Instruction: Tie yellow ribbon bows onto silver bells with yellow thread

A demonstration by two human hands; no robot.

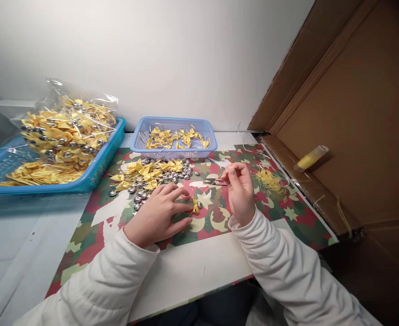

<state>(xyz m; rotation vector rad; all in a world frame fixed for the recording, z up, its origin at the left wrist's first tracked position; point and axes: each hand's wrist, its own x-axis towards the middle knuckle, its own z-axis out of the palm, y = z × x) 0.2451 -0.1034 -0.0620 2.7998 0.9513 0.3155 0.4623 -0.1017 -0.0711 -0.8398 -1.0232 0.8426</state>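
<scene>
My left hand (165,213) is open on the patterned mat, its spread fingers beside a small yellow ribbon bow (195,206). A round silver bell (200,205) sits against that bow. To the right, my right hand (242,192) is raised a little with its fingers pinched together; whatever is between the fingertips is too small to make out. A pair of small thread snips (216,182) points left, and its other end meets the edge of my right hand, so I cannot tell whether it is held. Beyond my left hand lie yellow ribbon bows (145,170) and loose silver bells (186,170).
A blue basket (174,153) with ribbon bows stands at the back. On the left, a larger blue basket (113,156) carries a clear bag (70,122) of belled bows. Yellow threads (270,182) lie at right, near a cardboard wall (349,117) and yellow-filled tube (311,158).
</scene>
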